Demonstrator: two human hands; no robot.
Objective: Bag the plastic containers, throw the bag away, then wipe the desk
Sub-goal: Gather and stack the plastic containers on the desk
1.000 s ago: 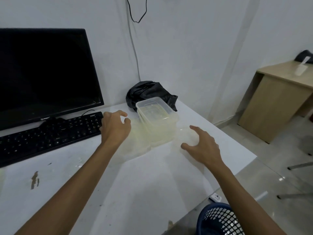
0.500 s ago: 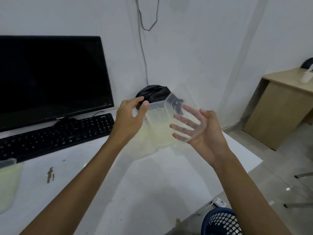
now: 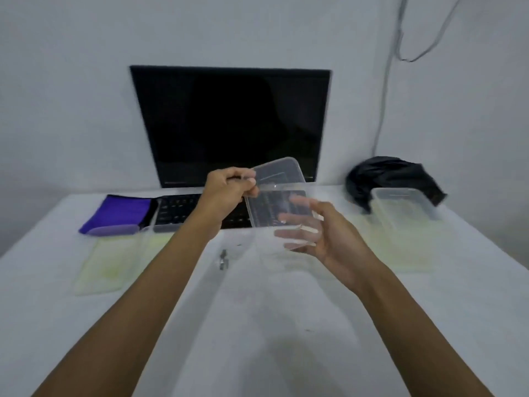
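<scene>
Both forearms enter from the bottom edge, cut off at the elbows. At mid-frame the left hand (image 3: 229, 190) pinches the upper-left rim of a clear rectangular plastic container (image 3: 279, 193), held tilted above the white bench (image 3: 257, 339). The right hand (image 3: 323, 233) cups it from below with spread fingers seen blurred through the plastic; whether a second container is nested there is hard to tell. Bare bench lies between the arms. Pale yellowish lids or trays (image 3: 106, 267) at left blur into the surface. Farther back: a purple cloth (image 3: 120, 213), a black keyboard (image 3: 177, 210) partly hidden, another clear container (image 3: 400, 204), a crumpled black plastic bag (image 3: 383, 179), a dark monitor (image 3: 232, 124).
</scene>
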